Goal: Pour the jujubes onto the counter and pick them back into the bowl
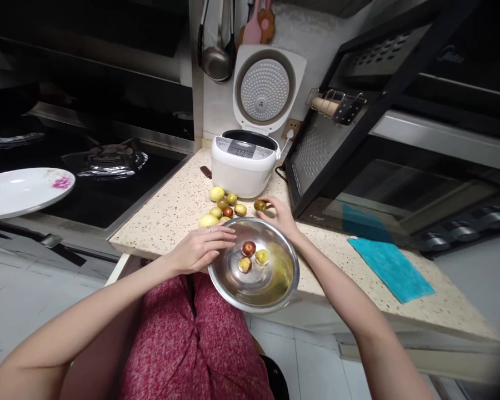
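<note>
A round steel bowl (pixel 237 289) sits at the counter's front edge, overhanging it. In it lie three jujubes: a red-brown one (pixel 249 248), a yellow-green one (pixel 262 256) and a yellow one with brown patches (pixel 245 264). My left hand (pixel 202 244) rests over the bowl's left rim, its fingers stretched out and holding nothing. Beyond the bowl, my right hand (pixel 281 218) pinches a brownish-green jujube (pixel 259 205) between thumb and fingers. Several more jujubes, green, yellow and reddish, lie in a loose group (pixel 222 204) on the counter left of that hand.
Behind the fruit stands a white rice cooker (pixel 242 172) with its lid (pixel 265 86) raised. A black oven (pixel 400 189) is on the right, with a turquoise cloth (pixel 391 269) before it. At left are a gas stove (pixel 112 158) and a white plate (pixel 20 191) with a pink flower.
</note>
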`<state>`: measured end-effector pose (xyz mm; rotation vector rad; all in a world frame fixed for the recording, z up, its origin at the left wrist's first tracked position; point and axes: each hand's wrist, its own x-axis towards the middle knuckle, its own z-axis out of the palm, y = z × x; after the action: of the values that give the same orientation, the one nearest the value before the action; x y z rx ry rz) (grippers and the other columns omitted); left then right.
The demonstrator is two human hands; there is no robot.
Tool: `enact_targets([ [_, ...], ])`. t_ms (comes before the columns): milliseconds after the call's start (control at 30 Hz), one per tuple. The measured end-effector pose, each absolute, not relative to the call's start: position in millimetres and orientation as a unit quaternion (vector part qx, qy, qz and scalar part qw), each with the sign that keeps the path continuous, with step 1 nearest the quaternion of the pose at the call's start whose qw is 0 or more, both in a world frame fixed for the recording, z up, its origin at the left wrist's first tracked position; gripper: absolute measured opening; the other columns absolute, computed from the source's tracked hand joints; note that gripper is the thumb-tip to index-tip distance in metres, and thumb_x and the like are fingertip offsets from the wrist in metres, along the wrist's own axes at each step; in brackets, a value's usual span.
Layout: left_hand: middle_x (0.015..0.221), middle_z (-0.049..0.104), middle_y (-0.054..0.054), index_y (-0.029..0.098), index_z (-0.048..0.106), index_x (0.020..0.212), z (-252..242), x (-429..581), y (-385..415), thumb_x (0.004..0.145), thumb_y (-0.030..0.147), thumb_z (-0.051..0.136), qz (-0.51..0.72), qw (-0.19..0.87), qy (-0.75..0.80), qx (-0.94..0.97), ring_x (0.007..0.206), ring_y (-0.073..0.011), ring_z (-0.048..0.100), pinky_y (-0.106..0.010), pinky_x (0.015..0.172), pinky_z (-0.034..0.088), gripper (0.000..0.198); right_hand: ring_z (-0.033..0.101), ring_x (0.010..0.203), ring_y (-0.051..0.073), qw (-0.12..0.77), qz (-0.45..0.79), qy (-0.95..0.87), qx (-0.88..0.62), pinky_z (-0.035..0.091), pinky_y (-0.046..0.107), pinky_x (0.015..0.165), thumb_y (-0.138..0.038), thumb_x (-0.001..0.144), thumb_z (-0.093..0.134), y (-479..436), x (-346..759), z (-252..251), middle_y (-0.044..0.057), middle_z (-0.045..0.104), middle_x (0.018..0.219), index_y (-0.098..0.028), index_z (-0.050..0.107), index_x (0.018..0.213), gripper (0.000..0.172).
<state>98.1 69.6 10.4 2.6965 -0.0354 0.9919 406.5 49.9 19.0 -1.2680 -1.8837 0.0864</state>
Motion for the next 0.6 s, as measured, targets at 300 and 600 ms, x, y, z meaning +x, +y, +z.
enact_targets([
  [300,0.125,0.072,-0.012,0.012,0.065,0.126,9.5,97.8,67.6,0.106,0.032,0.031,0.370,0.117,-0.010,0.922,0.126,-0.0241,0.064,-0.049,0.103,0.058,0.044,0.068,0.107,0.023,0.368,0.144,-0.831,-0.392,0.057,0.040,0.094,-0.024,0.088,0.071,-1.0,371.1,66.3,0.008,0.072,0.116,-0.022,0.068,0.119,0.032],
  [600,0.120,0.074,-0.013,0.011,0.068,0.117,10.2,99.4,61.0,0.103,0.021,0.033,0.419,0.075,0.012,0.905,0.115,-0.0213,0.071,-0.043,0.098,0.063,0.039,0.066,0.114,0.022,0.260,0.224,-0.872,-0.350,0.054,0.041,0.101,-0.022,0.091,0.069,-9.4,356.8,68.6,0.009,0.069,0.125,-0.022,0.062,0.128,0.038],
])
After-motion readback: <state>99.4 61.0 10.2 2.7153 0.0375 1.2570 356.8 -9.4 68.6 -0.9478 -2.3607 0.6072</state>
